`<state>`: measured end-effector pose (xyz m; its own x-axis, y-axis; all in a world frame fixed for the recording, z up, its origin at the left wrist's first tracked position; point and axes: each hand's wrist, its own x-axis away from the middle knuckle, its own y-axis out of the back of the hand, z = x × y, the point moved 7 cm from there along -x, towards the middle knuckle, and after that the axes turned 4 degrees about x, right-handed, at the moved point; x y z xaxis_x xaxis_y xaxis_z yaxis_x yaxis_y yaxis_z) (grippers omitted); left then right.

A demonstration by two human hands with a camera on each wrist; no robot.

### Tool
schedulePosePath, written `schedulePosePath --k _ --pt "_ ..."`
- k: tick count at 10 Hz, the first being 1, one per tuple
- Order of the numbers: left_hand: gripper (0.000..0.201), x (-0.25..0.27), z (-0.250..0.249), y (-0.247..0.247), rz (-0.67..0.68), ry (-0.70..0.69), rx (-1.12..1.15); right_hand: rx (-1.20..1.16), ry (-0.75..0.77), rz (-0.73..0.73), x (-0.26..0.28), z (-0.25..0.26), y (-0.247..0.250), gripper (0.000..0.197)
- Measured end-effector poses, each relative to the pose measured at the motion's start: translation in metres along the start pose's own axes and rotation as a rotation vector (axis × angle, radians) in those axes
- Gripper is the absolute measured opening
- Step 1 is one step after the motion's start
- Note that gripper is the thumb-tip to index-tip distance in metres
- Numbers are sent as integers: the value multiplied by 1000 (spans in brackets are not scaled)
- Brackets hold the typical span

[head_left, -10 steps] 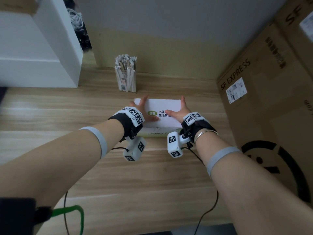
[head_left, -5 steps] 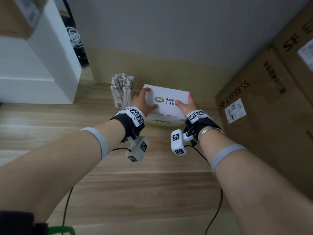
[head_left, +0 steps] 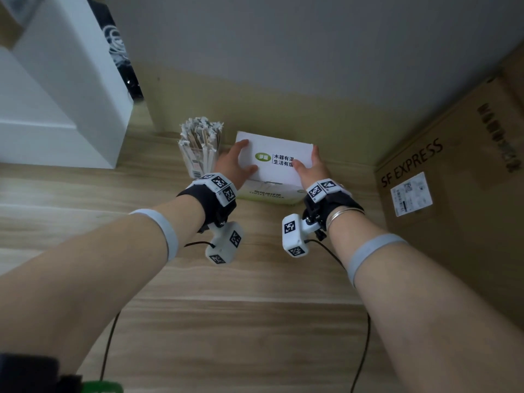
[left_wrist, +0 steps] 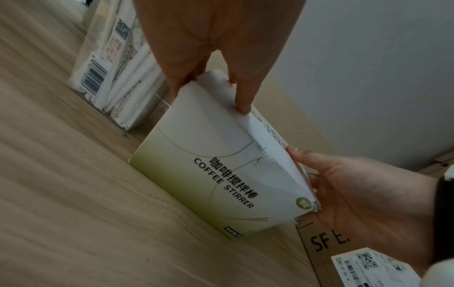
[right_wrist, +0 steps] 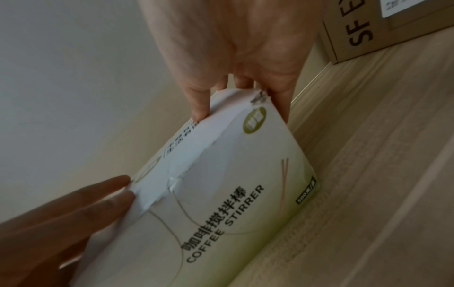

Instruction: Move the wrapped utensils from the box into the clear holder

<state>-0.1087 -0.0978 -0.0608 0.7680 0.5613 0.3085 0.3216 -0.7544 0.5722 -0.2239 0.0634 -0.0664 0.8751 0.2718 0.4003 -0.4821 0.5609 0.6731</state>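
Your left hand [head_left: 233, 163] and right hand [head_left: 309, 166] clasp the one box [head_left: 276, 165] at its two short ends, fingers curled over the closed lid; its long axis runs 9 to 3 o'clock. The single clear holder [head_left: 200, 154] (packed with wrapped utensils [head_left: 202, 131], too many to count) stands at 9 o'clock, nearer your left hand.

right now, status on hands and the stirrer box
Left hand and right hand grip the box by its ends. Box closed, on the table. Clear holder beside it, already packed with wrapped utensils.
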Motion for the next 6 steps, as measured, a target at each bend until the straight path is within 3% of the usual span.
schedulePosePath --k 3,6 --pt "60 2 -1 0 28 23 -58 -45 0 49 1 -4 2 66" --pt "47 35 -27 16 -22 -28 -151 -51 34 34 44 3 36 53"
